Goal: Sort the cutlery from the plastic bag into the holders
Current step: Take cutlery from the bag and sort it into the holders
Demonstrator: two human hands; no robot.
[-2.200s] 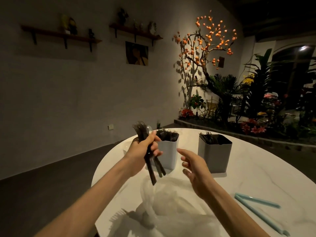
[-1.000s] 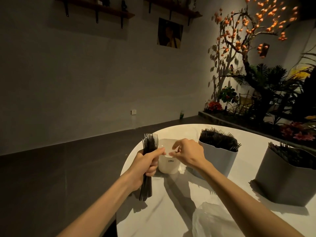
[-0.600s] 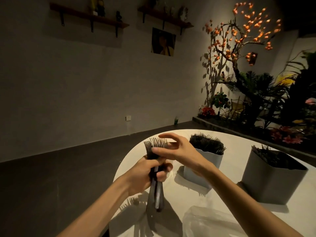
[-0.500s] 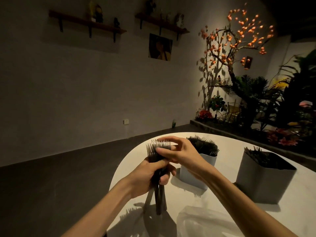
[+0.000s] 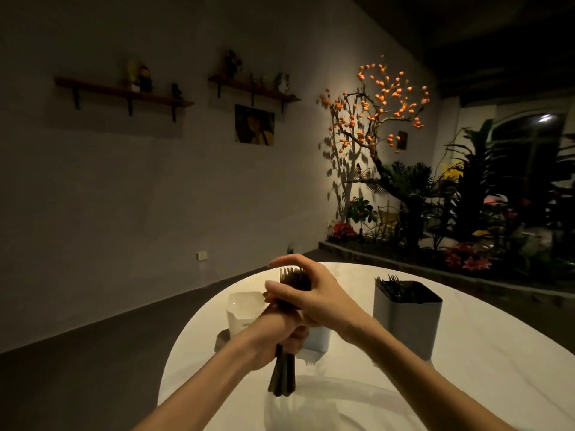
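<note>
Forks (image 5: 281, 376), dark bundle: clenched in left hand (image 5: 280, 334) grip at centre; right hand (image 5: 314, 293) pinching tines. Grey holder (image 5: 404, 318) at 3 o'clock part-filled; white holder (image 5: 241, 309) at 9 o'clock apparently unfilled. Sorting unfinished.

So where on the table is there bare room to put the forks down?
Bare patches on the table: the right side, past the grey holder, and the far strip behind both hands. It is crowded at the left edge, where the white holder, the left hand gripping the forks and the right hand meet. The bag covers the near edge.
</note>
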